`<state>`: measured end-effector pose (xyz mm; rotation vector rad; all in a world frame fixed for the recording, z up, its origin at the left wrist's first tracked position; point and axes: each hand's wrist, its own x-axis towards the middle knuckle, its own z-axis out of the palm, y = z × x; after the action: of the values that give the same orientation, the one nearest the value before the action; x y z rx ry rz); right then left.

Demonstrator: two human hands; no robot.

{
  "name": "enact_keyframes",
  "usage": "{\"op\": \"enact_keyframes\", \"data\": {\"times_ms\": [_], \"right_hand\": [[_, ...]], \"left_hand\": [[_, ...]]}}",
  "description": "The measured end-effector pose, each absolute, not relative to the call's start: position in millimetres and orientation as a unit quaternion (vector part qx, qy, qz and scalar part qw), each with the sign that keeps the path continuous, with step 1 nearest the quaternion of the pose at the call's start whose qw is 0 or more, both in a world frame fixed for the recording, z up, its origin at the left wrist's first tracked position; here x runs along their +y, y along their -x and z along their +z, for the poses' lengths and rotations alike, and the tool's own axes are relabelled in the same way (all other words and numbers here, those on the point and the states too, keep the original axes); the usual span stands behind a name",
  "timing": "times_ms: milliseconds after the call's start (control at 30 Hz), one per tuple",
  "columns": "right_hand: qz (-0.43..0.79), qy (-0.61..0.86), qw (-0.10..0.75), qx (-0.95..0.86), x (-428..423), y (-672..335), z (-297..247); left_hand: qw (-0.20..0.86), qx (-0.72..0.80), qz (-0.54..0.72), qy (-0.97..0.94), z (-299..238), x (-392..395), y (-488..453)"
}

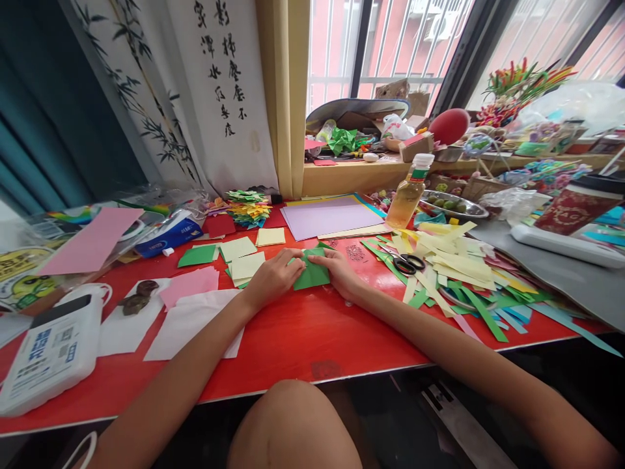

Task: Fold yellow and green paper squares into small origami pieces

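Note:
Between my two hands is a green sheet of paper [312,277], held just above the red table [293,332]. My left hand [276,277] pinches its left edge with bent fingers. On the right side, my right hand [339,270] grips the paper, thumb across its top. Part of the paper is hidden behind the fingers. Close to my left hand lie pale yellow paper squares [247,267] and a green paper piece [198,255]. Black-handled scissors [409,264] rest to the right of my right hand.
Cut paper strips [463,260] pile up on the right, near a bottle of yellowish liquid [410,192]. Lilac sheets [332,216] lie at the back. Pink paper [190,286], white napkins [195,326] and a white box-shaped device [53,352] are on the left.

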<state>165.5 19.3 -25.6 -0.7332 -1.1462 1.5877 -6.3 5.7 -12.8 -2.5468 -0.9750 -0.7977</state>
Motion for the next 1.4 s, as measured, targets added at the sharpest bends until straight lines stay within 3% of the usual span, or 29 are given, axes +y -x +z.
{"op": "enact_keyframes", "data": {"times_ms": [400,600,1033,1400], "right_hand": [[0.656,0.313,0.51,-0.459,21.6,-166.7,-26.1],[0.666,0.302,0.52,-0.441,21.0,-168.7,-22.3],[0.685,0.297,0.515,-0.421,22.2,-169.1,-24.0],[0.667,0.317,0.518,-0.431,21.8,-167.2,-24.7]], "left_hand": [[-0.073,-0.368,-0.332,0.865,-10.5,5.7,0.6],[-0.128,-0.36,-0.34,0.859,-11.3,7.9,1.4],[-0.022,-0.363,-0.272,0.891,-18.8,12.3,1.6],[-0.044,-0.372,-0.262,0.89,-20.3,11.8,1.3]]}}
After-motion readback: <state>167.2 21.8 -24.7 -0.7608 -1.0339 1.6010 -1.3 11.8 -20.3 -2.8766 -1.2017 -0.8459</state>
